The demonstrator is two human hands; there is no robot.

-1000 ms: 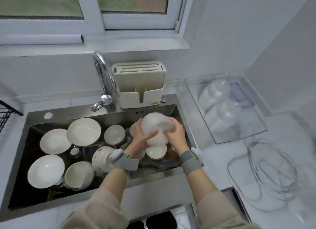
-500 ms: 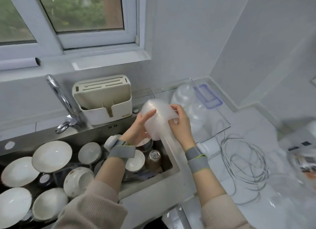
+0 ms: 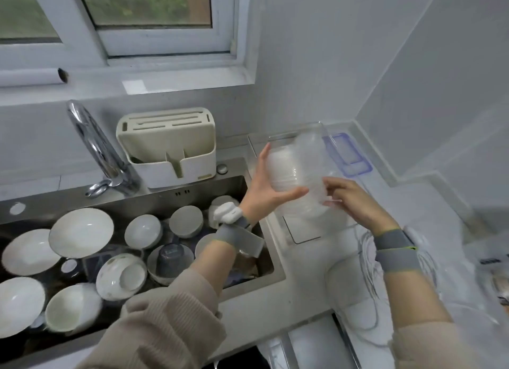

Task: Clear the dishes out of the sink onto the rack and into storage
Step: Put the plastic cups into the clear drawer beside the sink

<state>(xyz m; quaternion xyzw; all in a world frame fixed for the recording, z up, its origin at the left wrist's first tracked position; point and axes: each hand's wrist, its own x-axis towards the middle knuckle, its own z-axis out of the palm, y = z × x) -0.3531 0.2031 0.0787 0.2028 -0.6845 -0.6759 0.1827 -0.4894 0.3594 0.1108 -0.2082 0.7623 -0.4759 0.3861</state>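
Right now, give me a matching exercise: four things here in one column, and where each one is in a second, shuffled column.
Things:
1. clear bowls
2. white bowls
3. knife block
4. blue-rimmed lid

Places:
A. in the sink
B. on the counter by the corner wall
C. held between the left hand and right hand
D. behind the sink, beside the faucet

Pairs: 1-C, 2-A, 3-D, 4-B
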